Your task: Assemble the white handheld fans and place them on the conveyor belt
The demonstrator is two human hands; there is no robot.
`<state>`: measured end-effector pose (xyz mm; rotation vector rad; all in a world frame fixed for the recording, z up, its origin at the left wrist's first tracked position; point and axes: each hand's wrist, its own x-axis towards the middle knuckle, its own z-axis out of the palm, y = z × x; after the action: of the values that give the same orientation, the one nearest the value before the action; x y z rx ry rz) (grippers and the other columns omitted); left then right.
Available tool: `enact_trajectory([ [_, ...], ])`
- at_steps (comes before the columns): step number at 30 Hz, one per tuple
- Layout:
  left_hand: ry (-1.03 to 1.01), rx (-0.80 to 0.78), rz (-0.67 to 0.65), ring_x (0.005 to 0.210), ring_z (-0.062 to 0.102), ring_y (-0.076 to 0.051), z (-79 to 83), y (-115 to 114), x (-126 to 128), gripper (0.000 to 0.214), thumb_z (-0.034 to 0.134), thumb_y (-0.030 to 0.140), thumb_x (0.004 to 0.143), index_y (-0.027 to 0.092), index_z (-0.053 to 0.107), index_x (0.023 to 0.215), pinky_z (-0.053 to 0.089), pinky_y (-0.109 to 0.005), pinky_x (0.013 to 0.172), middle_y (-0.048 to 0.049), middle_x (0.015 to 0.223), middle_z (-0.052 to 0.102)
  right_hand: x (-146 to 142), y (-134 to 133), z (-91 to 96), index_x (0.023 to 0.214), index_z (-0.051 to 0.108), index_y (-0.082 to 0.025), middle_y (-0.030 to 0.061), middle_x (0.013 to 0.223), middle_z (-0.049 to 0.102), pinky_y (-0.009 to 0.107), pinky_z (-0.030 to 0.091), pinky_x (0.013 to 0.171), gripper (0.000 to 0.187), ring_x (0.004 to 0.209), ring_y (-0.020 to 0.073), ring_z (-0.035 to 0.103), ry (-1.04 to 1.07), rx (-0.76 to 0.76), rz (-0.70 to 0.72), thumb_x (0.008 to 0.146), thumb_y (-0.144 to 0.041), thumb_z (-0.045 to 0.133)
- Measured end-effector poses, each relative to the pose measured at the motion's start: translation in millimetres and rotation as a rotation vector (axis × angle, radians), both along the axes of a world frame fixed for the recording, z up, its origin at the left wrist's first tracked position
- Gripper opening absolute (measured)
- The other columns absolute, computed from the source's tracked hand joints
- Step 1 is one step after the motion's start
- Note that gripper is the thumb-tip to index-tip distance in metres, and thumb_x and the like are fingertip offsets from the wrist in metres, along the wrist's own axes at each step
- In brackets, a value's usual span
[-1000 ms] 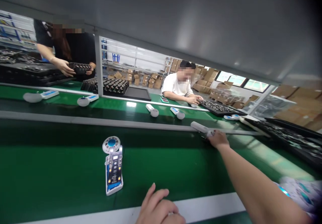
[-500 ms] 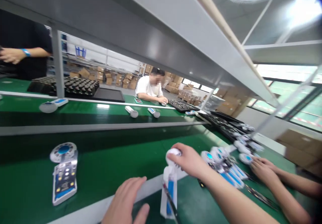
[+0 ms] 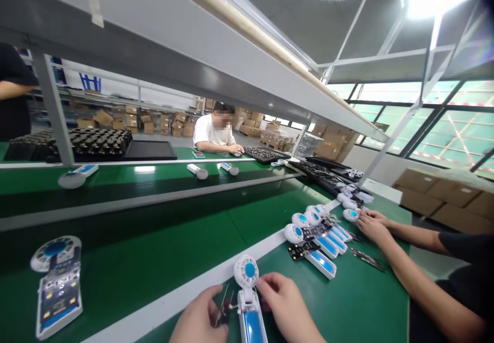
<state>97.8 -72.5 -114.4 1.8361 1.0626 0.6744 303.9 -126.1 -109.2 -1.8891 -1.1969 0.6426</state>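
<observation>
So the right hand clasps the neck of a white handheld fan, which sits on the green worktop, its blue-panelled handle cut off by the bottom of the view. The left hand curls beside a thin dark tool; whether it grips it, I cannot tell. The step in hand looks like fine work at the fan's neck, calling next for a steady hold. Fingers hide that join. Farther right, another person's hands rest near a heap of fans.
</observation>
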Motion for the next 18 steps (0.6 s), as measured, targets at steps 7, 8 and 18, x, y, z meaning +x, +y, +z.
enact_trajectory([
  [7, -0.213, -0.386, -0.03, 0.067, 0.071, -0.019, 9.9, -3.9, 6.8, 0.035, 0.052, 0.022, 0.077, 0.015, 0.071, 0.106, 0.054, -0.023, 0.053, -0.0047, 0.088, 0.075, -18.8, -2.3, 7.1, 0.069, 0.069, -0.02, 0.0037, 0.078, 0.068, 0.029, 0.051, 0.071, 0.015, 0.075, 0.02, 0.066, -0.067, 0.153, 0.146, 0.081, -0.017, 0.059],
  [8, -0.23, -0.416, -0.023, 0.07, 0.071, -0.02, 8.0, -3.3, 6.6, 0.037, 0.052, 0.024, 0.078, 0.014, 0.07, 0.109, 0.055, -0.024, 0.055, -0.0057, 0.092, 0.075, -19.6, -1.5, 6.7, 0.07, 0.069, -0.02, 0.0036, 0.079, 0.067, 0.028, 0.051, 0.071, 0.015, 0.075, 0.0191, 0.065, -0.081, 0.183, 0.181, 0.08, -0.015, 0.059],
  [18, -0.202, -0.356, -0.002, 0.087, 0.073, -0.022, 0.6, -3.1, 1.3, 0.04, 0.053, 0.032, 0.087, 0.017, 0.067, 0.121, 0.06, -0.029, 0.073, -0.0074, 0.109, 0.075, -16.9, -9.8, 3.3, 0.078, 0.069, -0.022, 0.0037, 0.079, 0.066, 0.027, 0.05, 0.07, 0.016, 0.076, 0.0172, 0.063, -0.282, 0.389, 0.361, 0.08, -0.01, 0.057],
])
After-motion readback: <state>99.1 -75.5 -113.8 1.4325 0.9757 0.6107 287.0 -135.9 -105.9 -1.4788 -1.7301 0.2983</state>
